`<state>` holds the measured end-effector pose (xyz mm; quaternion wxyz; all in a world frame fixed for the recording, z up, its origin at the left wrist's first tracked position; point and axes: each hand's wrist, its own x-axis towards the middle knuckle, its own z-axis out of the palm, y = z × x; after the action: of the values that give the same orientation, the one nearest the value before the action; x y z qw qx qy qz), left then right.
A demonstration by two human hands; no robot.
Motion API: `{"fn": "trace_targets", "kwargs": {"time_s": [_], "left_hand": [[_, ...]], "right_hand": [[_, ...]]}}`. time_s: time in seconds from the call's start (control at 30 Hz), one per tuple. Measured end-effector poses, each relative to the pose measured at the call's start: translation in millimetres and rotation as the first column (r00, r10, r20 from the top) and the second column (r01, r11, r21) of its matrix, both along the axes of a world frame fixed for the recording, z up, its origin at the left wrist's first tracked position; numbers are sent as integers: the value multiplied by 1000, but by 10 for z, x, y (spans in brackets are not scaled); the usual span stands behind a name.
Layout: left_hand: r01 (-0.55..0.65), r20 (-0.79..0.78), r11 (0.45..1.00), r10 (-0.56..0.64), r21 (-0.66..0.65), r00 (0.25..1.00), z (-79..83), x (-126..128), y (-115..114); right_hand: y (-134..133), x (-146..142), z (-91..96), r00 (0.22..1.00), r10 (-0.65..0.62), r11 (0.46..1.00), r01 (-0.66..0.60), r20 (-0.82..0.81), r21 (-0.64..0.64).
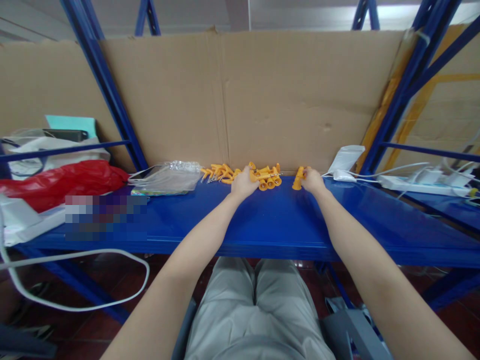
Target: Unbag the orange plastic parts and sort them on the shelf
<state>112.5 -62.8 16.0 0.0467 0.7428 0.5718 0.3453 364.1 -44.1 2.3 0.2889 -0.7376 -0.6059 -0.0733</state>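
Note:
My left hand [244, 185] is closed around an orange T-shaped corkscrew handle [253, 177], whose metal spiral points right over a group of parts. Those are orange cone-shaped corkscrew bodies [270, 184], several of them lying with their round openings toward me. To the left of that hand is a loose pile of orange corkscrew handles [217, 172] with metal spirals. Farther right, my right hand [313, 179] grips an orange cone-shaped corkscrew body [298, 180], held upright at or just above the blue shelf [277, 220]. Its fingertips are partly hidden behind the hand.
A cardboard sheet [285, 95] stands behind the parts. Clear plastic bags [172, 179] lie left, beyond them a red plastic bag [67, 182]. On the right are a white packet [345, 161] and a white power strip [412, 186] with cables. Blue posts [108, 95] frame the shelf.

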Motion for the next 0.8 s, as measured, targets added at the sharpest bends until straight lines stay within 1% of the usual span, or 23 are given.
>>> {"fn": "trace_targets", "kwargs": {"time_s": [0.07, 0.1, 0.17, 0.3, 0.53, 0.7, 0.8], "left_hand": [[3, 9, 1000, -3, 1, 1000, -2, 2, -3], [1, 12, 1000, -1, 1, 1000, -3, 2, -4], [0, 14, 1000, 0, 0, 1000, -3, 2, -7], [11, 15, 1000, -11, -5, 1000, 1, 3, -15], [4, -9, 1000, -4, 4, 1000, 4, 11, -17], [6, -20, 1000, -5, 17, 1000, -4, 12, -7], [18, -30, 999, -17, 30, 999, -13, 8, 8]], "right_hand": [[-33, -24, 10, 998, 38, 998, -40, 46, 51], [-54, -39, 18, 996, 58, 996, -62, 69, 56], [-100, -75, 36, 992, 75, 997, -77, 100, 19], [-169, -126, 72, 990, 42, 998, -35, 135, -57], [-156, -101, 66, 985, 15, 998, -4, 170, -68], [-160, -83, 55, 987, 8, 998, 2, 162, -58], [-148, -93, 62, 991, 18, 1000, -19, 133, 7]]}}
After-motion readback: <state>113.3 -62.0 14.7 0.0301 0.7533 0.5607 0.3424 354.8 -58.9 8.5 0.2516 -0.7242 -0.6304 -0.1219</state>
